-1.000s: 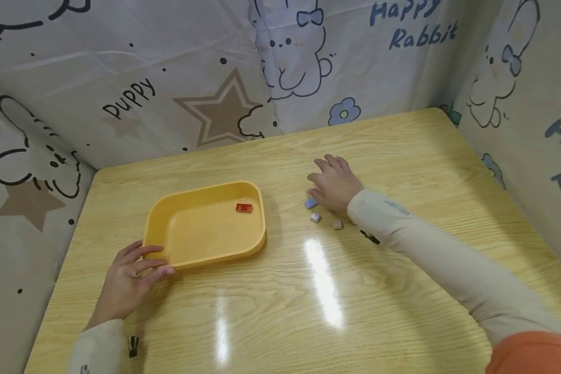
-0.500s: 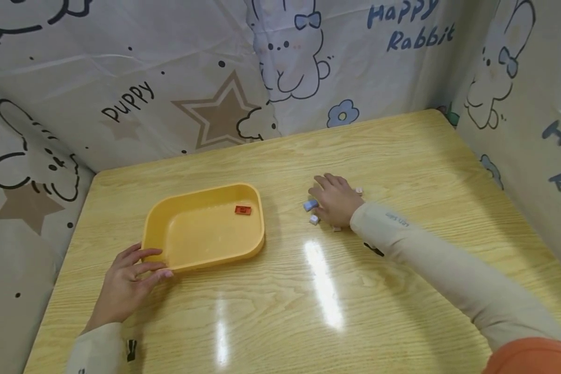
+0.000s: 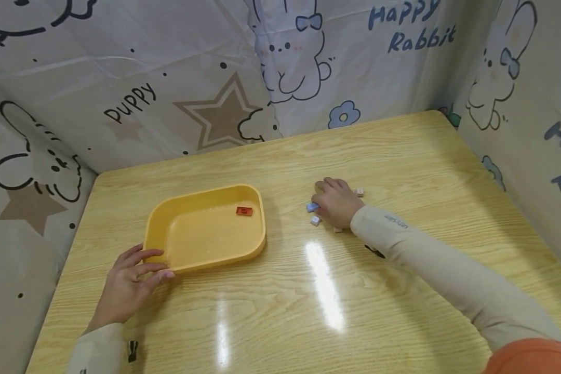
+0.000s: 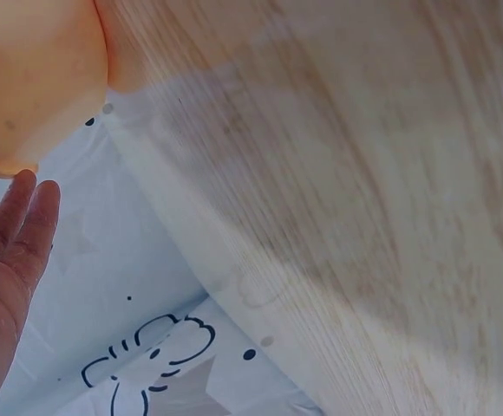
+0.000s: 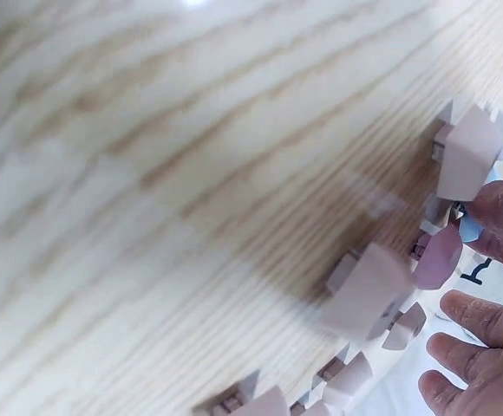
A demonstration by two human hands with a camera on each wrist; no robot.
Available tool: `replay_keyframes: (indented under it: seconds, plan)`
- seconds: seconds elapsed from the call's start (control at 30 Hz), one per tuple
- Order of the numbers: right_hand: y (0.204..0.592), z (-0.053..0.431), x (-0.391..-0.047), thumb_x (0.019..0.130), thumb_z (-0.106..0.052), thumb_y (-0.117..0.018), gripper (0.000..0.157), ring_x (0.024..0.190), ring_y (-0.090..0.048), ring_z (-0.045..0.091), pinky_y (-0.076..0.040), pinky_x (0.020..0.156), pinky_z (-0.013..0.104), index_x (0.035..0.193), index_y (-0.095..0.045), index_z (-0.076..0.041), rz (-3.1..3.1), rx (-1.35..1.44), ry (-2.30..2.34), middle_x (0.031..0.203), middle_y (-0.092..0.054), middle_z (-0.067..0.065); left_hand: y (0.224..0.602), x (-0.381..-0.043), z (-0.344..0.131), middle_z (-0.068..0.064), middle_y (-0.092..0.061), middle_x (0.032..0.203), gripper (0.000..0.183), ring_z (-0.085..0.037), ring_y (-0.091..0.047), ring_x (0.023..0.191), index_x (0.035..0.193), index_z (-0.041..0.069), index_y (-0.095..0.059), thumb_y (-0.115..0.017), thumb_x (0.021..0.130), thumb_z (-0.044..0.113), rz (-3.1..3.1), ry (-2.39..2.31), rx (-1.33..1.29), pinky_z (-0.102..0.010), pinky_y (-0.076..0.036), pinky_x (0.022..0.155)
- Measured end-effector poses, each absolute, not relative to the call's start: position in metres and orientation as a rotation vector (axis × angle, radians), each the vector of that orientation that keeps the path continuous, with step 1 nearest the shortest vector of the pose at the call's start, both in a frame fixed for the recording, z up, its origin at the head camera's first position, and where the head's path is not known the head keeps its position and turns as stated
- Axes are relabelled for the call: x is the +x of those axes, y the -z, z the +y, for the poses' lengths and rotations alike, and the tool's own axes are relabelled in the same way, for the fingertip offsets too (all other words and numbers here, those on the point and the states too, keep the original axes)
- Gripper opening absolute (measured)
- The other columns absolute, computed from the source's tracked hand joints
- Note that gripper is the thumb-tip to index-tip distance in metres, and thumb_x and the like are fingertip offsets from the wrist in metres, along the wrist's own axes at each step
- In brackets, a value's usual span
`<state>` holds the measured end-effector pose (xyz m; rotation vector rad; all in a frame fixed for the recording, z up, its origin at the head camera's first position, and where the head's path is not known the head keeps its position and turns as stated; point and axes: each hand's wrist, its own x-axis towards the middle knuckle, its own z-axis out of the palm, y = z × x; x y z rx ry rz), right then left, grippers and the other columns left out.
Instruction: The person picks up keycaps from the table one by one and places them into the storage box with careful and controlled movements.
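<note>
In the head view, my left hand (image 3: 133, 283) grips the near left corner of a yellow tray (image 3: 260, 241), fingers over the rim and thumb outside. A red keycap (image 3: 244, 211) lies in the tray towards its right end. My right hand (image 3: 337, 203) is low over a small group of keycaps on the table. Its thumb and forefinger appear to pinch a blue keycap (image 3: 312, 207), partly hidden by the fingers; the right wrist view shows its light blue edge by the thumb. Near this hand lie a whitish keycap (image 3: 315, 221) and pale pink keycaps (image 3: 359, 192).
The wood-grain table (image 3: 262, 322) meets a printed cloth (image 3: 191, 67) at the back and both sides. More pale keycaps (image 5: 369, 295) and a mauve keycap (image 5: 440, 257) stand out in the right wrist view.
My right hand has come down and nearer, its fingers drawing in at the blue keycap. A pale keycap beyond the hand has come into view. The left hand stays on the tray.
</note>
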<state>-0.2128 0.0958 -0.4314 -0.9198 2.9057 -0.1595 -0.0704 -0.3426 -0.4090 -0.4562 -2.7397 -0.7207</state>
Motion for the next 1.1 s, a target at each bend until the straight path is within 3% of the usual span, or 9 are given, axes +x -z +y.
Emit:
replay_keyframes:
  seconds: [0.6, 1.1]
  plan:
    - [0.417, 0.097, -0.215, 0.095, -0.026, -0.061, 0.022, 0.136, -0.04, 0.041, -0.035, 0.114, 0.057, 0.11, -0.068, -0.011, 2.94, -0.934, 0.149, 0.144, -0.046, 0.019, 0.408, -0.071, -0.342, -0.018, -0.069, 0.107, 0.015, -0.048, -0.049, 0.117, 0.078, 0.006, -0.076, -0.083, 0.068, 0.013, -2.754, 0.721, -0.446, -0.064, -0.037, 0.097]
    - [0.372, 0.053, -0.22, 0.094, -0.028, -0.061, 0.022, 0.136, -0.041, 0.038, -0.035, 0.115, 0.053, 0.108, -0.069, -0.012, 2.976, -1.123, 0.244, 0.142, -0.049, 0.017, 0.409, -0.071, -0.344, -0.017, -0.069, 0.107, 0.013, -0.048, -0.048, 0.118, 0.077, 0.009, -0.075, -0.083, 0.068, 0.014, -2.771, 0.75, -0.415, -0.066, -0.038, 0.096]
